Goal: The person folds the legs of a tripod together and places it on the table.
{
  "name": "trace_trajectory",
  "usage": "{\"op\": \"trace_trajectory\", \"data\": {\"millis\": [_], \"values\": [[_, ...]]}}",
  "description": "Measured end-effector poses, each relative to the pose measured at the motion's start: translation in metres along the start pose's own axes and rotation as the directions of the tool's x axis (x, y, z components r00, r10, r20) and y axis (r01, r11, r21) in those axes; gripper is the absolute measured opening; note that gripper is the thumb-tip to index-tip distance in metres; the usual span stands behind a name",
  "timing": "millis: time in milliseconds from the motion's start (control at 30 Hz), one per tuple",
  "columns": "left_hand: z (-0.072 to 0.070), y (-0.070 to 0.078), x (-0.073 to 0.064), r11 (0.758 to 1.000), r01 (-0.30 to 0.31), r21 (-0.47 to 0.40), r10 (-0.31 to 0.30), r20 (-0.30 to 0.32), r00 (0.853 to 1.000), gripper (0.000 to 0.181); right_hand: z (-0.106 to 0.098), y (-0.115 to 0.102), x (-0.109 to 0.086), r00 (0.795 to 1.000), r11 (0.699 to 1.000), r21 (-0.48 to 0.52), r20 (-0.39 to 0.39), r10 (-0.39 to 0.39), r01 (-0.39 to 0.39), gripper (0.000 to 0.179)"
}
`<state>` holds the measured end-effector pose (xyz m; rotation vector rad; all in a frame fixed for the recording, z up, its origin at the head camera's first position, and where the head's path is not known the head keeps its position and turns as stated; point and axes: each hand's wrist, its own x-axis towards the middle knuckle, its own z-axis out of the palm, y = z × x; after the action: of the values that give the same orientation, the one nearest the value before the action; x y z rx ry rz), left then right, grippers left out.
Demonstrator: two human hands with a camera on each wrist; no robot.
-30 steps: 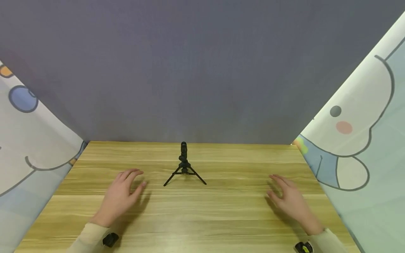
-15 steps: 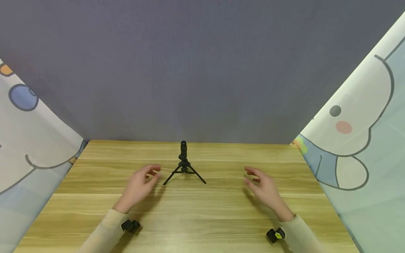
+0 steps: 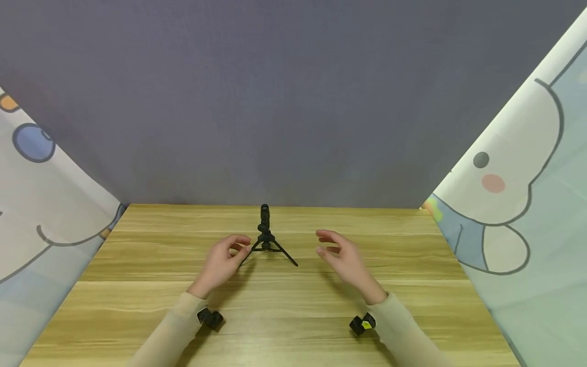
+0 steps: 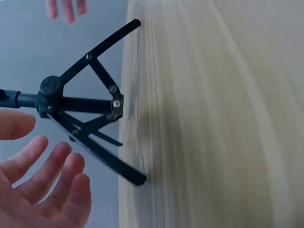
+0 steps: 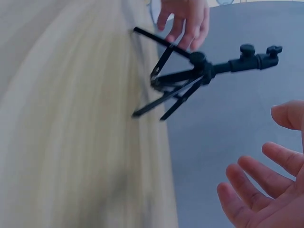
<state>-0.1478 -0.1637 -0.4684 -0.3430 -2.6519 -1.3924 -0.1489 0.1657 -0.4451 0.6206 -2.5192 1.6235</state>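
A small black tripod (image 3: 265,235) stands upright on the table with its legs spread. The left wrist view shows its hinged leg braces and centre column (image 4: 80,104); in the right wrist view, knobs (image 5: 247,50) stick out near its top. My left hand (image 3: 224,262) is just left of the tripod, fingers loosely bent, the thumb overlapping one leg in the head view. To the right, farther off, my right hand (image 3: 345,259) faces the tripod with relaxed, parted fingers. Both hands hold nothing.
The wood-grain table (image 3: 284,316) runs back to a grey panel (image 3: 275,102). Cartoon-printed cloths hang at the left (image 3: 50,204) and right (image 3: 513,204). A small black camera (image 3: 210,318) sits at the left wrist, another (image 3: 362,324) at the right.
Both hands have moved inward and slightly forward toward the tripod, the left now beside its leg. The tripod stands where it was.
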Motion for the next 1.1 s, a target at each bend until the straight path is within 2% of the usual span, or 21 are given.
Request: {"op": "trace_trajectory", "data": {"millis": [233,433,633,767,867,1000,1100], "values": [[0.008,0.003,0.006,1.000,-0.006,0.018,0.006,-0.012,1.000,0.020,0.020,-0.023,0.024,0.999,0.995,0.096,0.032,-0.017,0.014,0.039],[0.013,0.005,0.009,0.998,-0.001,0.056,0.003,-0.032,0.999,0.015,0.029,-0.068,0.038,0.997,0.989,0.145,0.072,-0.010,0.000,0.037],[0.015,0.007,0.013,0.993,-0.007,0.121,0.013,-0.052,0.999,0.012,0.045,-0.090,0.052,0.995,0.982,0.172,0.054,-0.082,0.072,0.041],[0.016,0.007,0.017,0.986,-0.035,0.165,0.045,-0.059,0.997,0.010,0.056,-0.094,0.063,0.990,0.977,0.174,0.036,-0.134,0.126,0.045],[0.016,0.007,0.019,0.981,-0.046,0.188,0.058,-0.059,0.997,0.010,0.067,-0.083,0.075,0.990,0.972,0.195,0.024,-0.139,0.132,0.042],[0.015,0.007,0.020,0.979,-0.031,0.201,0.042,-0.048,0.998,0.008,0.080,-0.065,0.087,0.992,0.960,0.252,-0.006,-0.129,0.126,0.038],[0.016,0.007,0.021,0.978,-0.028,0.207,0.036,-0.035,0.999,0.008,0.083,-0.060,0.089,0.991,0.952,0.275,-0.027,-0.129,0.132,0.035]]}}
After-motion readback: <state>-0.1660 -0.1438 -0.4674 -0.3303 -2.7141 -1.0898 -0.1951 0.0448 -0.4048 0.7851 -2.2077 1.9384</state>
